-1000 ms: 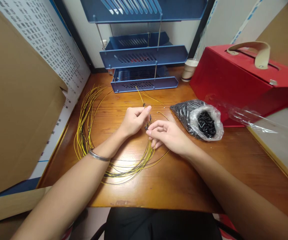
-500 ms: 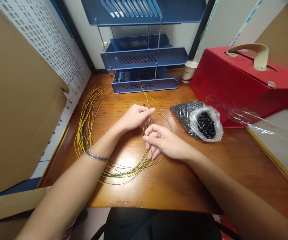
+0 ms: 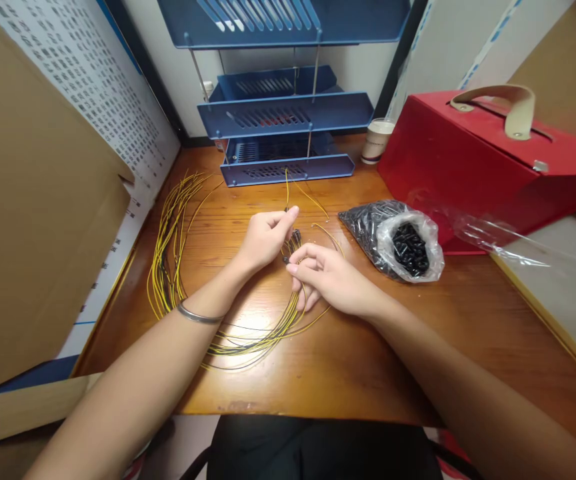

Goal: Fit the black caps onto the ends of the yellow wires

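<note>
the left hand (image 3: 265, 235) and the right hand (image 3: 333, 275) work close together above the middle of the wooden table (image 3: 393, 353), a narrow gap between them. the left hand is closed, thumb laid against the bent forefinger; a yellow wire (image 3: 287, 190) runs from the top of this grip toward the tray rack (image 3: 335, 167). the exact contact under the left thumb is hidden. the right hand is nearer the person. its thumb and forefinger are pinched on a small black end piece (image 3: 286, 260); its other fingers curl beneath, beside the wire bundle.

the wire bundle (image 3: 159, 253), yellow and dark, lies on the table in a wide loop. one side fans out at the left, the near side passes in front of the hands, and the right side rises to the right hand. a cluster of black ends (image 3: 297, 237) is visible in the gap between the hands.

a clear bag (image 3: 365, 230) lies to the right of the right hand, its rolled mouth open and showing black tubular pieces (image 3: 411, 250). behind the bag stands a red box (image 3: 468, 167) with a beige handle (image 3: 521, 110). a paper cup (image 3: 374, 148) stands between the box and the rack. a metal bracelet (image 3: 199, 315) encircles the left forearm near the wrist.
</note>
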Demonstrator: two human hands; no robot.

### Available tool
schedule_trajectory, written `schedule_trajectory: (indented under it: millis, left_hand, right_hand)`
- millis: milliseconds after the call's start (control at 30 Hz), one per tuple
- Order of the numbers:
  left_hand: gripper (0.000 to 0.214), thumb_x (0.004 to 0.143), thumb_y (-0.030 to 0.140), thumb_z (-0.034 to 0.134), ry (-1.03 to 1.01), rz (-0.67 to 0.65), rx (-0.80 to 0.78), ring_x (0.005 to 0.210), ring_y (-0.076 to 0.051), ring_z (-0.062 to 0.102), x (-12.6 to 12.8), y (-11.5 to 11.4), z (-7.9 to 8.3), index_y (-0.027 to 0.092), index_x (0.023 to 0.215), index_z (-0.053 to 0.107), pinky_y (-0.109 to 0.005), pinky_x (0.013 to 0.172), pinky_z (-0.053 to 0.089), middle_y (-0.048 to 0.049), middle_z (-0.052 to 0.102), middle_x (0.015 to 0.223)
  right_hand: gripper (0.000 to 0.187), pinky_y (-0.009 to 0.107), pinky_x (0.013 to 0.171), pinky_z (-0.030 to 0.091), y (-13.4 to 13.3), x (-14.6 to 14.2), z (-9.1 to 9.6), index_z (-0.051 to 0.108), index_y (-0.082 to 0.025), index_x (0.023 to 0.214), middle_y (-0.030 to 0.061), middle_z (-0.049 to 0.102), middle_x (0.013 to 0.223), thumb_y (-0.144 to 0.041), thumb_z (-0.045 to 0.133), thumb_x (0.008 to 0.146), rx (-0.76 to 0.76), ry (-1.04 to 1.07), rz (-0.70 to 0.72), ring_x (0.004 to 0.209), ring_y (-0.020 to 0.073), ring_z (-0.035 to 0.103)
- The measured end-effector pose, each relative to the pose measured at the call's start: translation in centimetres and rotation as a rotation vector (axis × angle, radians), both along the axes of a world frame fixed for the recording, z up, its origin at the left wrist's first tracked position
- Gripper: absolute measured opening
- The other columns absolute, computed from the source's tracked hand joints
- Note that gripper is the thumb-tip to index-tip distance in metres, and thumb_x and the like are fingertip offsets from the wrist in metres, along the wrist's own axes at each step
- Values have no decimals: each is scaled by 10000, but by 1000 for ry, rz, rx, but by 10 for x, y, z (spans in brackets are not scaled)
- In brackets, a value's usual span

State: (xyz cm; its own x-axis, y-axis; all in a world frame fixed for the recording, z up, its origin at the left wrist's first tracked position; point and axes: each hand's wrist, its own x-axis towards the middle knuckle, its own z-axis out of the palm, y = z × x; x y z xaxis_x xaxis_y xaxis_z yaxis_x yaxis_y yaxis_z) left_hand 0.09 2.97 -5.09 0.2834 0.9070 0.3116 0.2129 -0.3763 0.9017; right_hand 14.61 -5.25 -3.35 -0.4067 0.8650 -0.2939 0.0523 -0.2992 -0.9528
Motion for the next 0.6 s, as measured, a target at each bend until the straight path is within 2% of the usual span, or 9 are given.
schedule_trajectory:
  millis: [300,433,600]
  left_hand:
    - [615,910,630,547,-41,12,-17,471,-93,387,-2,-2,-1,182,494,483,-271,515,322,25,441,461]
    - [611,877,688,563,-99,13,-36,453,-91,415,-1,-1,-1,179,540,551,-259,482,327,23,467,464]
    - [551,865,671,589,-136,19,-105,398,-76,408,-1,1,-2,168,642,624,-253,425,304,2,576,518]
  right_hand:
    - [74,202,470,553,2,2,0,530,-185,908,-40,615,655,-214,594,931,50,-10,-65,500,113,658]
    - [99,189,471,545,3,3,1,545,-175,869,-28,631,670,-223,628,890,66,-6,-159,502,106,662]
    - [168,210,500,558,3,5,0,546,-181,847,-21,643,683,-279,683,836,115,25,-252,522,118,671]
